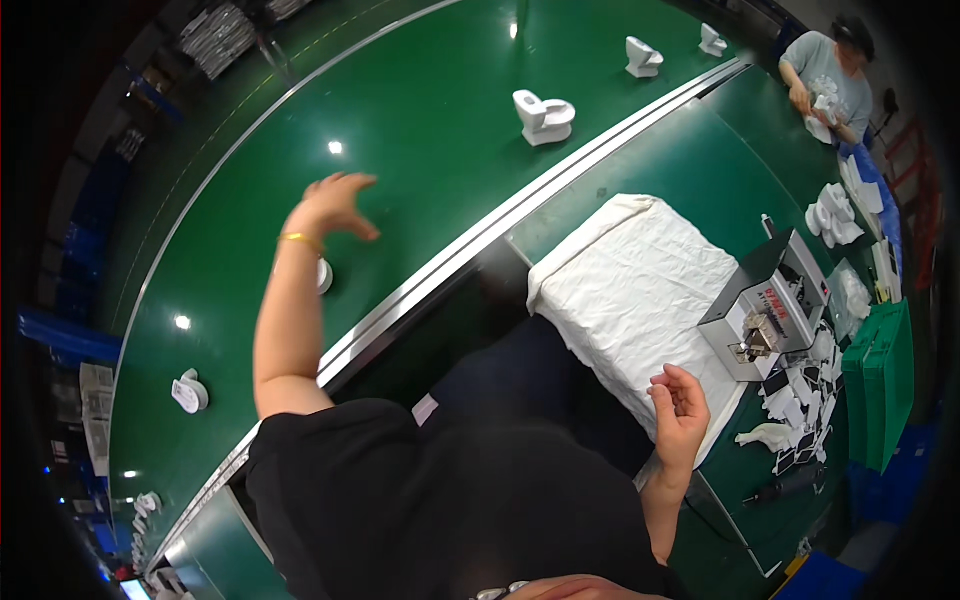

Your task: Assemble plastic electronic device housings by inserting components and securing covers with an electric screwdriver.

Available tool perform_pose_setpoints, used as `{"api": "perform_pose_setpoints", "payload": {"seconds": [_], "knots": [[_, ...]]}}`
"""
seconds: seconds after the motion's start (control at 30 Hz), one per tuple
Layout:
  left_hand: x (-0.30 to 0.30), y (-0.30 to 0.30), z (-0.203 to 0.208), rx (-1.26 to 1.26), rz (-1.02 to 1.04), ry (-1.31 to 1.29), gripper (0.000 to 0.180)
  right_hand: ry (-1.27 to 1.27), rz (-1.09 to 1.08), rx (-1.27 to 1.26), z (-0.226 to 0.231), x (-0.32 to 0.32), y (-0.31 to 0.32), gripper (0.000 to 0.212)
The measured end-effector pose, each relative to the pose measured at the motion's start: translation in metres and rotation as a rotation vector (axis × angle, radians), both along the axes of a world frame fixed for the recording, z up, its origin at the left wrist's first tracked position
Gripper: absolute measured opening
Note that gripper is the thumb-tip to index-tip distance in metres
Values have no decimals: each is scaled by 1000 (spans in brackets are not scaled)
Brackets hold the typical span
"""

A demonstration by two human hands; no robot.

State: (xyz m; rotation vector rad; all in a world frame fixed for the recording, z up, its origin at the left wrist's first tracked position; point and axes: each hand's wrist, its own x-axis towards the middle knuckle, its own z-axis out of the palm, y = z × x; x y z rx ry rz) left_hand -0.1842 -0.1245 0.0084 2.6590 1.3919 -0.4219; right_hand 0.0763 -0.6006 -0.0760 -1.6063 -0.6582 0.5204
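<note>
My left hand [335,207] reaches out over the green belt [420,130], empty, with thumb and fingers apart. Just below its wrist, a white piece [325,276] shows partly from behind my forearm. Farther along the belt stands a small white toilet-shaped piece [545,118], with another toilet-shaped piece [643,58] beyond it. My right hand [683,410] is held above the near edge of a white cloth [630,270]; its fingers are loosely curled, a gap shows at the thumb, and nothing is visible in it.
A grey box-shaped machine [770,310] stands at the cloth's right edge. Beside it lie scattered white and black scraps [800,410], a dark hand tool [785,487] and a green crate [880,385]. A metal rail [450,250] borders the belt. At far right a co-worker [835,80] handles white pieces.
</note>
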Motion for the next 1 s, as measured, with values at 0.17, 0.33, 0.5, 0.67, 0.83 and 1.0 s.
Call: {"api": "perform_pose_setpoints", "payload": {"seconds": [0.17,0.33,0.5,0.67,0.83,1.0], "knots": [[-92,-42,-1,-52,59,146,94,-16,76,34,-7,2,9,27],[-112,-2,-41,-147,-54,168,89,-96,125,67,-1,4,24,24],[-27,-28,-4,-368,76,-453,75,-94,-10,79,7,9,-7,24],[90,-94,-10,-794,-236,-1037,78,-264,-619,-33,3,51,-73,14],[181,-181,-65,-1043,-571,-1134,83,-544,-1109,-308,2,123,-149,19],[226,-305,-53,-1654,-262,-1128,75,-477,-1122,-1108,-2,164,-160,60]]}}
